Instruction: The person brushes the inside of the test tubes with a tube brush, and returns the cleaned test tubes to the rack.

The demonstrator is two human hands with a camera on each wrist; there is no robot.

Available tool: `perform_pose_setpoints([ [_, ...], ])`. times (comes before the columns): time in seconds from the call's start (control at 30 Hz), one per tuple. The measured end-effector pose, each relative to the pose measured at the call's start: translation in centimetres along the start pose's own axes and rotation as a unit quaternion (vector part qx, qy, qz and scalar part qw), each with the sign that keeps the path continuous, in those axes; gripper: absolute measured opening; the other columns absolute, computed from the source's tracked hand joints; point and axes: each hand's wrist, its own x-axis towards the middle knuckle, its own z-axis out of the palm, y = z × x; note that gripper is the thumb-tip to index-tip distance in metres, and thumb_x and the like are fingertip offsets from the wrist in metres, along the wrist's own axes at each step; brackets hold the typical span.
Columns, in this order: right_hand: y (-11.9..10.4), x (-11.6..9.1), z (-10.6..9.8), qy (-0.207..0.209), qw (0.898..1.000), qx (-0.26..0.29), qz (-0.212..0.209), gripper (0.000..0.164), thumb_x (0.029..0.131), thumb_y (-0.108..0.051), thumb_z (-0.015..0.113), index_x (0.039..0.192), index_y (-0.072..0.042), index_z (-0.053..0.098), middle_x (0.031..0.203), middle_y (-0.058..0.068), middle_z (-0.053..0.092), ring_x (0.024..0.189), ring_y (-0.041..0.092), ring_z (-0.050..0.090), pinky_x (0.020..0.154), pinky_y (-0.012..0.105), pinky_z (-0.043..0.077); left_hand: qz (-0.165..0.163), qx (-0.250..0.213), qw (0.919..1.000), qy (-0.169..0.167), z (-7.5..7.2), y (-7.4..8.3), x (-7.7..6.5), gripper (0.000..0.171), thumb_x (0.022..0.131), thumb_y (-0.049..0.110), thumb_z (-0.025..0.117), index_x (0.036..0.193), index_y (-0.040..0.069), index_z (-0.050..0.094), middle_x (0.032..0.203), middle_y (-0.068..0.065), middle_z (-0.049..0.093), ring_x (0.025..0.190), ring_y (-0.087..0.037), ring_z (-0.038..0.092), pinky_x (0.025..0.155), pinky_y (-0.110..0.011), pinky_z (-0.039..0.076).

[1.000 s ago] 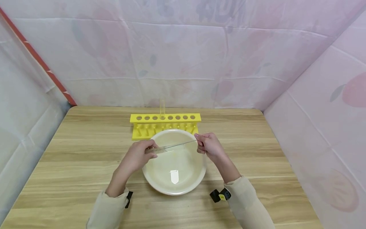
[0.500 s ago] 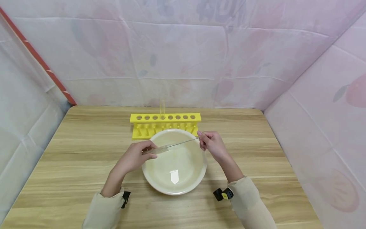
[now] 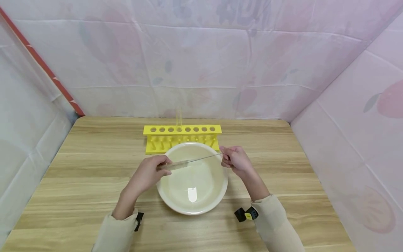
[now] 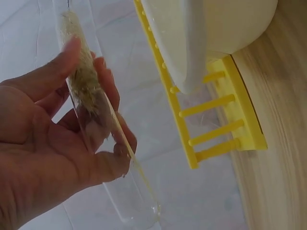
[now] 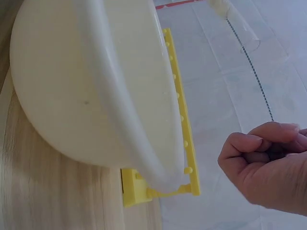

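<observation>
My left hand (image 3: 148,173) grips a clear test tube (image 4: 129,191), its fingers curled round the glass. Inside the tube sit the pale bristles of a test tube brush (image 4: 84,76). The brush's twisted wire handle (image 5: 252,67) runs out of the tube's mouth to my right hand (image 3: 236,160), which pinches it between thumb and curled fingers. Tube and brush are held slanting over a cream basin (image 3: 192,209). In the head view, the left fingers hide the tube's closed end.
Behind the basin stands a yellow test tube rack (image 3: 182,130) with one upright clear test tube (image 3: 179,119) in it. The basin overlaps the rack's front. A wooden table (image 3: 277,168) lies beneath, with patterned sheets (image 3: 201,63) hung around it.
My right hand has moved slightly right, with the brush wire. The bristle end shows a little differently along the tube. My left hand has shifted slightly left and still grips the tube.
</observation>
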Motion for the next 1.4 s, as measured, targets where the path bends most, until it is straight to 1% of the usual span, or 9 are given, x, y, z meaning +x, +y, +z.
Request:
perform_pose_setpoints([
  [0.17, 0.2, 0.0, -0.3, 0.019, 0.996, -0.075, -0.054, 0.045, 0.096, -0.009, 0.046, 0.052, -0.002, 0.037, 0.051, 0.002, 0.031, 0.045, 0.014, 0.034, 0.048, 0.023, 0.032, -0.016, -0.027, 0.9992, -0.025, -0.2, -0.5, -0.2, 0.014, 0.080, 0.007, 0.069, 0.093, 0.006, 0.064, 0.087, -0.001, 0.062, 0.080, -0.016, 0.056, 0.071, -0.034, 0.047],
  [0.3, 0.2, 0.0, -0.6, 0.026, 0.992, -0.100, -0.071, 0.044, 0.096, -0.011, 0.047, 0.054, 0.000, 0.039, 0.054, 0.005, 0.036, 0.045, 0.015, 0.037, 0.048, 0.024, 0.034, -0.009, -0.030, 0.9990, -0.032, -0.3, -0.6, -0.3, 0.013, 0.080, 0.007, 0.069, 0.092, 0.007, 0.063, 0.085, 0.000, 0.062, 0.080, -0.017, 0.056, 0.070, -0.034, 0.047],
  [0.43, 0.2, -0.1, -0.7, 0.022, 0.996, -0.069, -0.053, 0.045, 0.096, -0.009, 0.047, 0.052, -0.001, 0.037, 0.050, 0.002, 0.031, 0.043, 0.013, 0.033, 0.046, 0.024, 0.031, -0.006, -0.019, 0.9995, -0.024, -0.4, -0.4, -0.4, 0.013, 0.079, 0.006, 0.070, 0.090, 0.007, 0.063, 0.078, 0.002, 0.058, 0.073, -0.015, 0.052, 0.065, -0.032, 0.045],
  [0.67, -0.1, -0.1, -1.1, 0.013, 0.999, 0.025, 0.017, 0.049, 0.095, -0.004, 0.044, 0.048, -0.007, 0.032, 0.045, -0.004, 0.022, 0.040, 0.008, 0.023, 0.047, 0.022, 0.028, -0.002, 0.014, 0.9999, 0.004, -0.4, -0.2, -0.5, 0.016, 0.074, 0.003, 0.073, 0.087, 0.006, 0.064, 0.072, 0.002, 0.055, 0.066, -0.013, 0.048, 0.061, -0.030, 0.043],
  [0.8, 0.0, -0.1, -1.3, 0.016, 1.000, 0.017, 0.005, 0.048, 0.095, -0.006, 0.045, 0.048, -0.008, 0.034, 0.045, -0.004, 0.024, 0.041, 0.009, 0.025, 0.047, 0.022, 0.029, 0.001, 0.013, 0.9999, 0.007, -0.5, -0.5, -0.6, 0.016, 0.075, 0.003, 0.073, 0.087, 0.007, 0.064, 0.072, 0.003, 0.054, 0.069, -0.014, 0.050, 0.063, -0.031, 0.044],
  [1.0, 0.2, -0.1, -1.5, 0.036, 0.997, -0.041, -0.046, 0.045, 0.096, -0.009, 0.046, 0.051, -0.006, 0.040, 0.051, 0.001, 0.034, 0.044, 0.012, 0.032, 0.048, 0.023, 0.034, 0.003, -0.009, 0.9999, -0.008, -0.8, -1.0, -0.8, 0.013, 0.077, 0.004, 0.071, 0.088, 0.008, 0.064, 0.077, 0.003, 0.058, 0.075, -0.015, 0.054, 0.067, -0.033, 0.046],
  [1.17, 0.2, -0.1, -1.4, 0.052, 0.994, -0.074, -0.063, 0.042, 0.096, -0.010, 0.047, 0.054, -0.004, 0.043, 0.054, 0.003, 0.038, 0.046, 0.013, 0.038, 0.048, 0.024, 0.036, 0.001, -0.018, 0.9996, -0.021, -1.0, -1.2, -0.9, 0.012, 0.078, 0.005, 0.070, 0.089, 0.007, 0.065, 0.078, 0.003, 0.059, 0.075, -0.014, 0.055, 0.068, -0.033, 0.046],
  [1.3, -0.1, -0.2, -1.8, 0.041, 0.997, -0.047, -0.047, 0.045, 0.096, -0.009, 0.047, 0.052, -0.004, 0.040, 0.048, -0.001, 0.031, 0.043, 0.011, 0.033, 0.048, 0.024, 0.034, 0.007, -0.012, 0.9998, -0.013, -1.2, -1.2, -1.0, 0.012, 0.078, 0.004, 0.070, 0.089, 0.005, 0.065, 0.078, 0.001, 0.060, 0.075, -0.015, 0.055, 0.068, -0.033, 0.046],
  [1.4, -0.4, -0.3, -2.7, 0.032, 0.999, 0.016, -0.018, 0.048, 0.095, -0.006, 0.045, 0.048, -0.008, 0.036, 0.045, -0.003, 0.026, 0.040, 0.009, 0.029, 0.048, 0.022, 0.032, -0.008, 0.001, 1.0000, 0.003, -1.3, -1.2, -1.1, 0.014, 0.077, 0.003, 0.071, 0.089, 0.005, 0.065, 0.079, 0.000, 0.059, 0.075, -0.016, 0.055, 0.067, -0.034, 0.046],
])
